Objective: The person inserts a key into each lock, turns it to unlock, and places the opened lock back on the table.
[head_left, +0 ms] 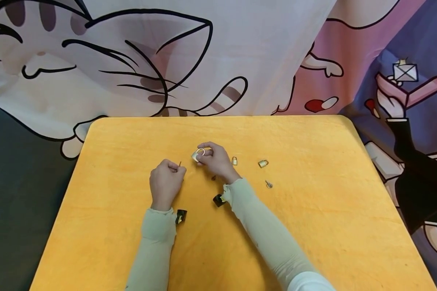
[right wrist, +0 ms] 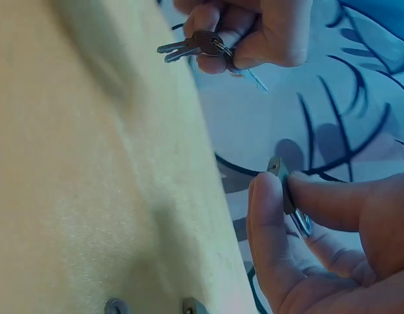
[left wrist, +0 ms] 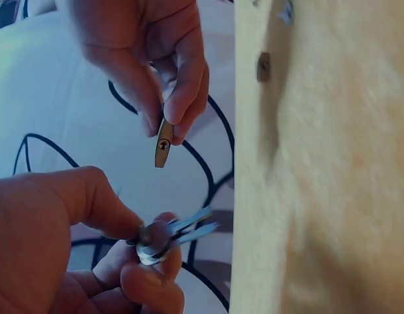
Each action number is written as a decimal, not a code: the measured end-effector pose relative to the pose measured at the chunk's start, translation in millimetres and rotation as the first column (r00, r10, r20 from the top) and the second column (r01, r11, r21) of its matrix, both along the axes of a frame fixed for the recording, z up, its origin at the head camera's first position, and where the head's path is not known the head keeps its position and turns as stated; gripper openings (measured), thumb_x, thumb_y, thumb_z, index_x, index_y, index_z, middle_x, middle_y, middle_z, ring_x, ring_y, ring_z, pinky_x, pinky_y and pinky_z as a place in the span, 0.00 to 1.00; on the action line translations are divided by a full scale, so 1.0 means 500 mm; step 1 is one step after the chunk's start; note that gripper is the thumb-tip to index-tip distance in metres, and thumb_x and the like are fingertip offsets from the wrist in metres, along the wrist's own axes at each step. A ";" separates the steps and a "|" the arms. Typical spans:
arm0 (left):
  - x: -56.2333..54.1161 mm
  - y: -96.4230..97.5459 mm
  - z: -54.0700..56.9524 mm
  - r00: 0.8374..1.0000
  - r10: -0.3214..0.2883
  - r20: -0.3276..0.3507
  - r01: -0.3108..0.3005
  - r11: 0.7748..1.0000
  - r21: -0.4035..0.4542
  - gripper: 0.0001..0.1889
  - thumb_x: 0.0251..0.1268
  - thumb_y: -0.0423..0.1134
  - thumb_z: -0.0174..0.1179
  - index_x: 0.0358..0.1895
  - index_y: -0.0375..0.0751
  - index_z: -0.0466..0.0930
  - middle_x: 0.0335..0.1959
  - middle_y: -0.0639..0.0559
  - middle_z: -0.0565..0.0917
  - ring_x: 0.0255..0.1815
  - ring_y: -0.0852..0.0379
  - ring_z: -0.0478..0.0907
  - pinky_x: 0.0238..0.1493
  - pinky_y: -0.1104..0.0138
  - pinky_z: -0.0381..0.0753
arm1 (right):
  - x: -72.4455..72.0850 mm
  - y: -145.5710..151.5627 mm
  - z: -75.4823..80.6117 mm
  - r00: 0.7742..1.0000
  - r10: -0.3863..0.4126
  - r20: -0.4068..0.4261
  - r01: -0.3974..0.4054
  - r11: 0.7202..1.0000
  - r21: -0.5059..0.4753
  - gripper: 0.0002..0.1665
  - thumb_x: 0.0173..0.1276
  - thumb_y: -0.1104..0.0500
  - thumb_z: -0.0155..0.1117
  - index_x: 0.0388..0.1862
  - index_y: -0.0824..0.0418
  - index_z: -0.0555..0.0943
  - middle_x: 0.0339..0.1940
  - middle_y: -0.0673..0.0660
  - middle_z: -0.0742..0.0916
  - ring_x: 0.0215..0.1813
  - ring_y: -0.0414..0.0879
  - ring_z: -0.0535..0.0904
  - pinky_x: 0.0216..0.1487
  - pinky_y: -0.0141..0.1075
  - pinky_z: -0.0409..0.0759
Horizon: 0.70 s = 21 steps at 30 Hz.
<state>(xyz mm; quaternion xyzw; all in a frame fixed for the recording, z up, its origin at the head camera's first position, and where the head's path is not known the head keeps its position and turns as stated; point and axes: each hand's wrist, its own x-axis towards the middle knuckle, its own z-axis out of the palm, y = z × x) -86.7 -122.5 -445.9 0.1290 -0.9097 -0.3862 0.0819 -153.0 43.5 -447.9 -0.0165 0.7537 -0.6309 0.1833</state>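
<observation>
Between thumb and fingers my left hand [head_left: 166,184] pinches a small bunch of keys [left wrist: 156,242]; in the right wrist view, two blades of the keys [right wrist: 182,50] point left and another points down. My right hand [head_left: 216,161] grips a small brass padlock [head_left: 195,157] by its body. Its silver shackle [right wrist: 301,222] lies toward the palm, and its keyhole end [left wrist: 164,145] faces out in the left wrist view. Both hands are raised over the table, with a gap between keys and padlock.
On the yellow table [head_left: 113,226], a second padlock [head_left: 234,161] stands close right of my right hand, and a third padlock [head_left: 263,163] lies farther right. Keys [head_left: 268,184] lie below that one. A small dark item [head_left: 213,178] sits under my right wrist. A printed cloth [head_left: 269,60] hangs behind.
</observation>
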 end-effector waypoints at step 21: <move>0.010 0.064 0.023 0.980 -0.176 -0.096 0.191 0.966 0.174 0.05 0.64 0.36 0.64 0.35 0.40 0.89 0.31 0.50 0.87 0.32 0.53 0.83 0.36 0.59 0.79 | 0.062 0.084 -0.006 0.986 -0.143 0.087 0.164 0.927 -0.338 0.26 0.71 0.67 0.64 0.67 0.73 0.73 0.40 0.60 0.88 0.50 0.70 0.83 0.52 0.41 0.83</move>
